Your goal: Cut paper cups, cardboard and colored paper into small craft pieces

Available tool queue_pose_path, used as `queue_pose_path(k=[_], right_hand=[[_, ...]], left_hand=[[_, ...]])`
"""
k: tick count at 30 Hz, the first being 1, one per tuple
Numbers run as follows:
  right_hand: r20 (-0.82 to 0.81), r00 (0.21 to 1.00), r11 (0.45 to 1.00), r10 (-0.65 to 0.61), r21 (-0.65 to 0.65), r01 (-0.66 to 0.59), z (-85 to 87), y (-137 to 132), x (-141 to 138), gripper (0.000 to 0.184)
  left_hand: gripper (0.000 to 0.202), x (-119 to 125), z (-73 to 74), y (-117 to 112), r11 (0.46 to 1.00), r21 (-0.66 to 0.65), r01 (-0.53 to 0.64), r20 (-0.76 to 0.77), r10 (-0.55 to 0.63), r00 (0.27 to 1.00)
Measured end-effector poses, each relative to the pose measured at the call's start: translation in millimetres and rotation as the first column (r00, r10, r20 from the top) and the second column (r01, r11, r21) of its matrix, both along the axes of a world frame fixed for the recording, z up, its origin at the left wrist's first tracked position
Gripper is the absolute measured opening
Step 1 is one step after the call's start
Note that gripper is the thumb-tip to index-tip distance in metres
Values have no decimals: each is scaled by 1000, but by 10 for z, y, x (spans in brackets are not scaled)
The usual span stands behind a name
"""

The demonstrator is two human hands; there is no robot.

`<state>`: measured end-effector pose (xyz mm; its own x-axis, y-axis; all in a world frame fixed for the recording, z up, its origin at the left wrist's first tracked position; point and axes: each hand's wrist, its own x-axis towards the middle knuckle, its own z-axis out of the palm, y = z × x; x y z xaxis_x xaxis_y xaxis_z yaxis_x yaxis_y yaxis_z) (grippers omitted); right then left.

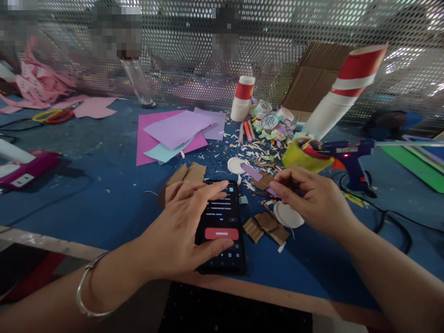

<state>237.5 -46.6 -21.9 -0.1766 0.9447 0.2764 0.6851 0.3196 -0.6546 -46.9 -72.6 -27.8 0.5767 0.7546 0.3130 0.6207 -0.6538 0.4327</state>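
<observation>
My left hand [176, 226] rests on a black phone [222, 231] lying near the front edge of the blue table [86, 185]. Its fingers are spread, thumb on the lower screen, fingertips at the top. The screen is lit and shows a red button. My right hand [312, 199] hovers just right of the phone with its fingers pinched on a small purple paper scrap [272, 191]. Under it lie brown cardboard pieces [265, 226] and a white paper disc [289, 216].
Pink and purple paper sheets [173, 134] lie behind the phone. A stack of red-and-white paper cups [243, 98], a tilted cup stack [343, 88], yellow tape [301, 155], a blue glue gun [350, 159] with its cable, scissors [52, 115] and paper scraps surround them. A mesh screen closes the back.
</observation>
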Motion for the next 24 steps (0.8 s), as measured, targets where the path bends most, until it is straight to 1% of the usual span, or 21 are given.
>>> queue_pose_path(k=[5, 8, 17, 24], right_hand=[[13, 1000, 1000, -9, 8, 9, 0, 5, -8, 14], [2, 1000, 1000, -9, -3, 9, -4, 4, -2, 15], [-3, 1000, 1000, 4, -22, -4, -22, -4, 19, 15], [9, 1000, 1000, 12, -22, -12, -24, -6, 23, 16]], left_hand=[[78, -2, 17, -10, 999, 39, 13, 39, -14, 999], [80, -15, 26, -3, 998, 59, 11, 48, -13, 999], [84, -39, 27, 21, 993, 27, 111, -10, -111, 994], [80, -33, 20, 23, 995, -1, 100, -46, -100, 994]])
